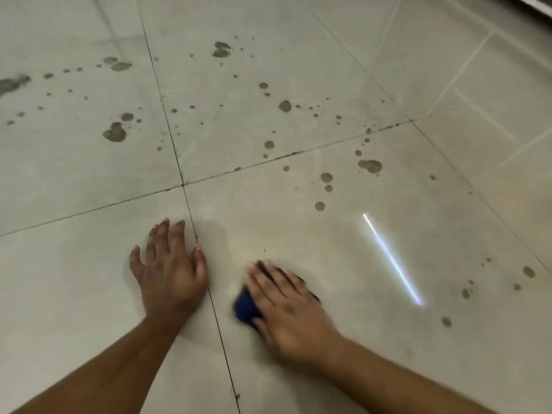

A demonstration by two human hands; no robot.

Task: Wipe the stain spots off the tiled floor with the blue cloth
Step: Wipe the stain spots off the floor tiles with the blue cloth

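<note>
Right hand presses blue cloth; left hand flat.

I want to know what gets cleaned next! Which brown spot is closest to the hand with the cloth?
The round brown stain spot, the lowest of the column up-right of the right hand pressing the blue cloth. Others lie farther.

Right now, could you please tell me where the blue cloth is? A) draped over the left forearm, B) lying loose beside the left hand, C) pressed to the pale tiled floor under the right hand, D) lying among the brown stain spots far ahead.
C: the blue cloth shows from beneath the straight fingers of the right hand, which presses it to the pale tiled floor; the left hand rests flat and bare.
</note>
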